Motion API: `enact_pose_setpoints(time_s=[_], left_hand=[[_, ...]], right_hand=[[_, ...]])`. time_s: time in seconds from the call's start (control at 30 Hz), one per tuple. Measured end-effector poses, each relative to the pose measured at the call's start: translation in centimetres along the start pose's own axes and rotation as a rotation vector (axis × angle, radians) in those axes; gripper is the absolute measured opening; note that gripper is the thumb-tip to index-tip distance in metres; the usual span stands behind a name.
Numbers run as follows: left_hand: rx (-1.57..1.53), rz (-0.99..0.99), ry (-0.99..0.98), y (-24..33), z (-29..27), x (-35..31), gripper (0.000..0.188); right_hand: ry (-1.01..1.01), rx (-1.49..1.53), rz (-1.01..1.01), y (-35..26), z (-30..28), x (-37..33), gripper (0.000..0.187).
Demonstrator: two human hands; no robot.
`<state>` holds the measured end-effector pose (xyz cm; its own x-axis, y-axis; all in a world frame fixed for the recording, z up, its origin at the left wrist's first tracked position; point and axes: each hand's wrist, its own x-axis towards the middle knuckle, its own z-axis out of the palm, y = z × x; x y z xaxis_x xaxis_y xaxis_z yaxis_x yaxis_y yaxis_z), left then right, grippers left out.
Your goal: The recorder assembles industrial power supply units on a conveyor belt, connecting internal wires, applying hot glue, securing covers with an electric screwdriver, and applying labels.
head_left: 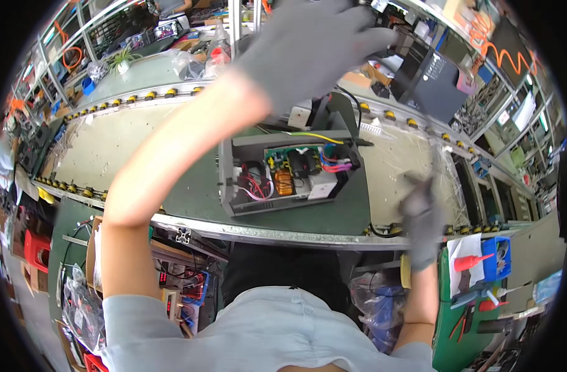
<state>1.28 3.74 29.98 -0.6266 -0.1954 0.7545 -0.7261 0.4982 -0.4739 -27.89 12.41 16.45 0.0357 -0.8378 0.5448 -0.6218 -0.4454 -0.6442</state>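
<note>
A dark grey metal case point(246, 208) stands open-topped in front of me. Inside it are a circuit board, a copper-wound coil point(284, 183), a pale block point(322, 185) and red, pink and blue wires. A yellow-green wire point(317, 137) lies along its far edge. My left hand point(308, 53), in a grey glove, is raised high beyond the case, its fingers stretched out and nothing visible in them. To the right of the case is my gloved right hand point(421, 226), over the conveyor's near edge. Motion smears its fingers, so I cannot make out whether they hold anything.
The case rests on a dark green board point(200, 186) across the conveyor, with yellow-black rollers point(150, 96) along its rails. At right, a green side table point(444, 310) carries a blue bin point(499, 251), red bottles point(472, 262) and tools. A dark panel point(438, 84) stands far right.
</note>
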Motion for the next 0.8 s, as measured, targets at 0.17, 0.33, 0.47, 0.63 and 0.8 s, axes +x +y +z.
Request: enact_pose_setpoints(time_s=[0.17,0.33,0.47,0.63,0.8], left_hand=[[-0.015,-0.101,-0.277,-8.1,7.2,-1.1,0.064],[0.044,-0.081,-0.715,-12.8,16.6,-11.6,0.074],[-0.197,-0.237,-0.878,-13.7,23.8,-12.6,0.071],[-0.287,-0.348,-1.065,-18.2,27.8,-11.9,0.035],[-0.285,-0.29,-0.909,-20.4,28.0,-12.2,0.034]], right_hand=[[0.28,-0.159,0.381,14.3,-8.2,9.8,0.038],[-0.02,-1.155,0.199,19.7,-6.8,12.5,0.036],[-0.386,-0.29,0.038,15.5,2.1,19.2,0.031],[-1.157,0.413,0.235,11.0,16.4,26.2,0.035],[-1.518,-0.178,-0.24,10.4,25.5,26.4,0.057]])
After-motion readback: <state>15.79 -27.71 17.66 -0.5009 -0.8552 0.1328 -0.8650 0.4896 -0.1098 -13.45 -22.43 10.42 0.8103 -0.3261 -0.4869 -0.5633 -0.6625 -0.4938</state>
